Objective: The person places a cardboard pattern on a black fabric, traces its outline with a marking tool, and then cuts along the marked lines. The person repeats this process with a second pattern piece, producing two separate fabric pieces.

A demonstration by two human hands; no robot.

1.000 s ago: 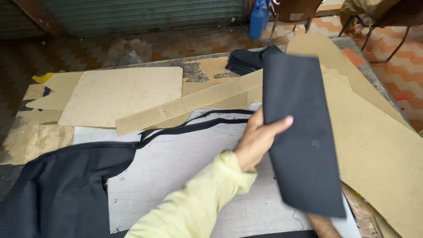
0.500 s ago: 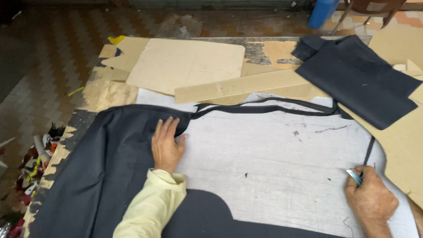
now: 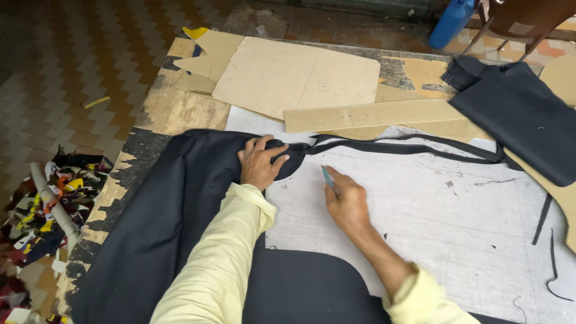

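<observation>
My left hand (image 3: 260, 163) lies on a large sheet of dark navy cloth (image 3: 168, 222), its fingers pinching the cloth's curved cut edge. My right hand (image 3: 345, 201) rests on the pale grey cutting surface (image 3: 432, 216) just right of it, holding a small blue-green marking chalk (image 3: 328, 179) between thumb and fingers. A thin cut strip of dark cloth (image 3: 408, 147) trails from the left hand's spot toward the right.
Cardboard pattern pieces (image 3: 297, 78) and a long cardboard strip (image 3: 372, 114) lie at the table's far side. A cut dark cloth panel (image 3: 522, 114) sits at the far right. Colourful fabric scraps (image 3: 42, 210) pile on the floor to the left. A blue container (image 3: 450, 23) stands beyond the table.
My left hand let go of the dark panel, now lying at the far right, and came down on the big cloth. My right hand with the chalk moved left, close to my left hand.
</observation>
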